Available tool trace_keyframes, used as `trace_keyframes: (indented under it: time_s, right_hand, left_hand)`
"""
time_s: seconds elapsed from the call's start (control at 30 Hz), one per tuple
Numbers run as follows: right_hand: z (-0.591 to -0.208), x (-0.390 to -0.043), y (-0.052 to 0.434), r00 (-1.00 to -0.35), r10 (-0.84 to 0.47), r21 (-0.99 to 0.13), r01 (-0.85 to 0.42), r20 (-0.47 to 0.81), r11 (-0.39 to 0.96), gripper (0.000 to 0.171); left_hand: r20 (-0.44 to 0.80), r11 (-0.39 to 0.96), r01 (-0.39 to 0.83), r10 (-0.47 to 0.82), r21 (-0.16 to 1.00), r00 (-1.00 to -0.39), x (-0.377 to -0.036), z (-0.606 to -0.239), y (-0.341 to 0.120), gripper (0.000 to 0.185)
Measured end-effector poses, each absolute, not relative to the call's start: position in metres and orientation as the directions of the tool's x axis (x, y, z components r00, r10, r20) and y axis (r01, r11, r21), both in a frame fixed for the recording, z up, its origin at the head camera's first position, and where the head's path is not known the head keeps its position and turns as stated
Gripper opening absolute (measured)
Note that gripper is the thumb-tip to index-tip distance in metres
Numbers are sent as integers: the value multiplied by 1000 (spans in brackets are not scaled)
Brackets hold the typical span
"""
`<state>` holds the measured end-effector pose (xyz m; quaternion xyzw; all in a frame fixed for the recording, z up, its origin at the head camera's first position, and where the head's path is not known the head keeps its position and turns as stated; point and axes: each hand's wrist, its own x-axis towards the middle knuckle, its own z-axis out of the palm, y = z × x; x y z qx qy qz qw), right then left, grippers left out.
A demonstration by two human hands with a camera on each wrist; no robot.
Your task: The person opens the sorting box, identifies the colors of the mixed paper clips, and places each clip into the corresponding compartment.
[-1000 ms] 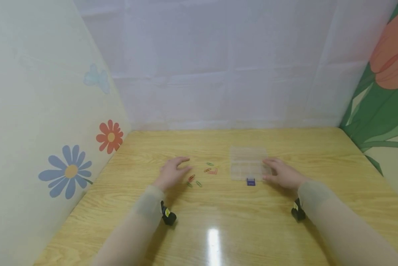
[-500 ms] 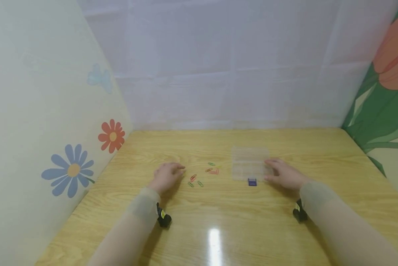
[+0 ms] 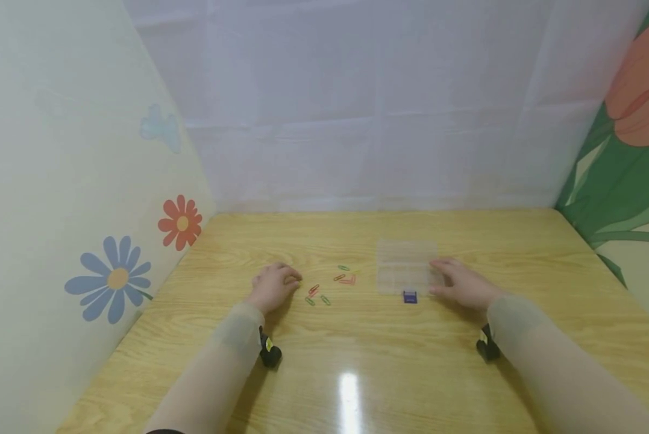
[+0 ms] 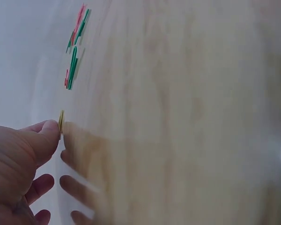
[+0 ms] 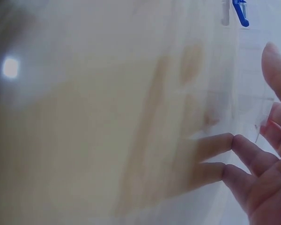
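Observation:
My left hand (image 3: 274, 287) is left of the scattered paper clips, low over the table. In the left wrist view its thumb and forefinger pinch a yellow paper clip (image 4: 61, 123); the fingers hide part of it. Red and green paper clips lie just beyond, among them a green paper clip (image 4: 73, 68). My right hand (image 3: 462, 284) rests at the right side of a clear plastic box (image 3: 402, 265), forefinger against its edge and thumb apart. Its other fingertips touch the tabletop in the right wrist view. A blue latch (image 3: 410, 297) sits at the box's near edge.
The wooden table (image 3: 313, 361) ends at a pale cloth backdrop (image 3: 324, 120). A flowered panel (image 3: 42, 181) borders the left side, and a tulip panel (image 3: 644, 181) the right. Between the left hand and the box lie several loose paper clips (image 3: 325, 299).
My left hand has drawn back a little to the left from the clips, and its spread thumb and forefinger have come together. The right hand and the box have stayed in place.

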<state>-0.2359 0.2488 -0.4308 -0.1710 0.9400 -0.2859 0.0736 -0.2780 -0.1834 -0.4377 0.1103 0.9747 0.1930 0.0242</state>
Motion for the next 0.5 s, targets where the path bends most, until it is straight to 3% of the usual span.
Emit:
trace_keyframes:
  time_s: [0.5]
  right_hand:
    - [-432, -238, 249, -927, -374, -561, -294, -30, 774, 73]
  left_hand:
    - [-34, 918, 170, 194, 360, -980, -284, -439, -176, 6]
